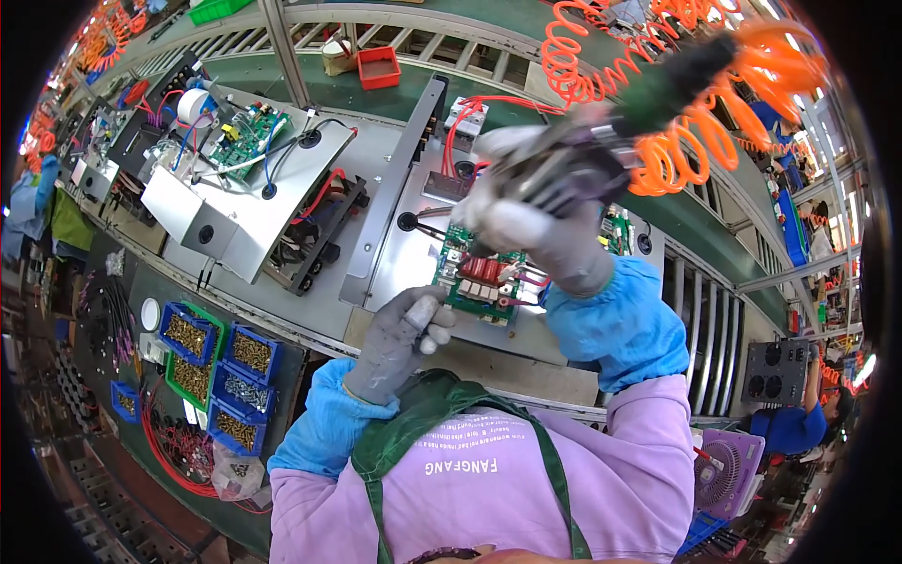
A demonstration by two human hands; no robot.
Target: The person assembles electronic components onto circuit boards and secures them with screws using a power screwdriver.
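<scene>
My right hand [564,240], in a grey glove with white fingertips, is wrapped round a powered screwdriver [658,89], raised over the metal chassis and blurred by motion. The tool has a dark green and black body with an orange coiled hose [714,141] beside it. Below it, a green circuit board [484,287] with red coils and white blocks lies in the open metal chassis [390,273]. At the board's near left corner is my left hand [404,334], also gloved. Its fingers are curled together, and whatever they may hold is hidden.
Blue bins of screws [252,352] and a green tray [193,376] stand on the left bench. Another opened unit with a tilted metal panel [244,211] sits left of the chassis. A red bin [379,68] is beyond, and rollers [709,329] run at the right.
</scene>
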